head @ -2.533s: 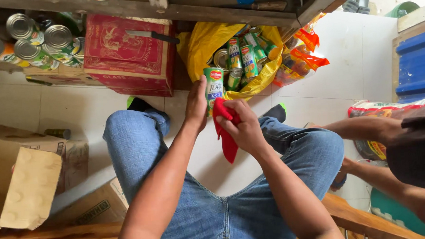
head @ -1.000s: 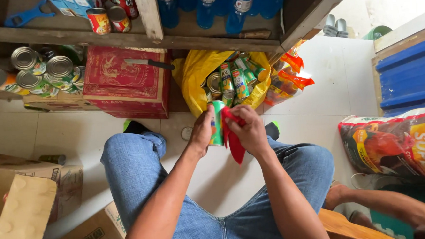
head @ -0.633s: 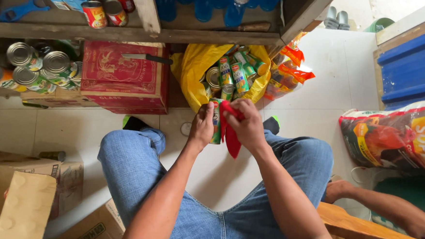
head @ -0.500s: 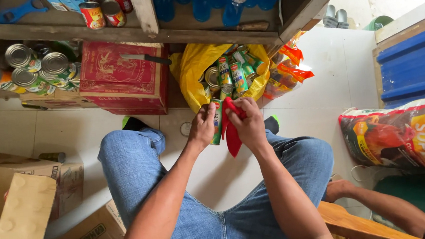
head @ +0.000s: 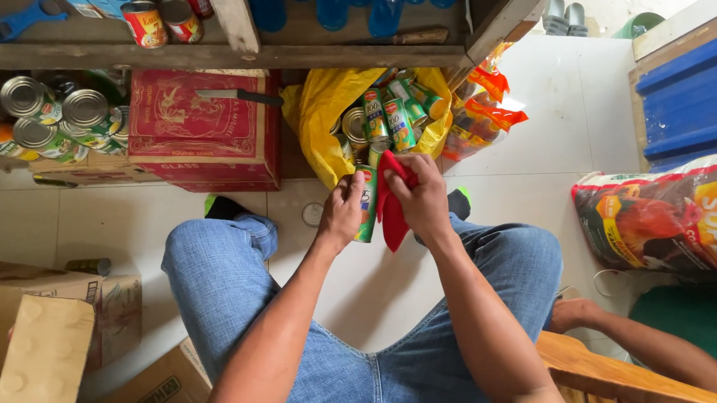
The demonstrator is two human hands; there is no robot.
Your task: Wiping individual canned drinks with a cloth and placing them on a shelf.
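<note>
White tiled floor (head: pixel 363 283); red box (head: pixel 203 128) (carton), yellow bag (head: pixel 321 113).

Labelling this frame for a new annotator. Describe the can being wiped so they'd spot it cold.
Start at the yellow bag of cans on the floor below the wooden shelf. Just in front of it, above the person's knees, the left hand holds one green can while the right hand presses a red cloth to it. It is the only can in a grip, outside the bag.
</note>
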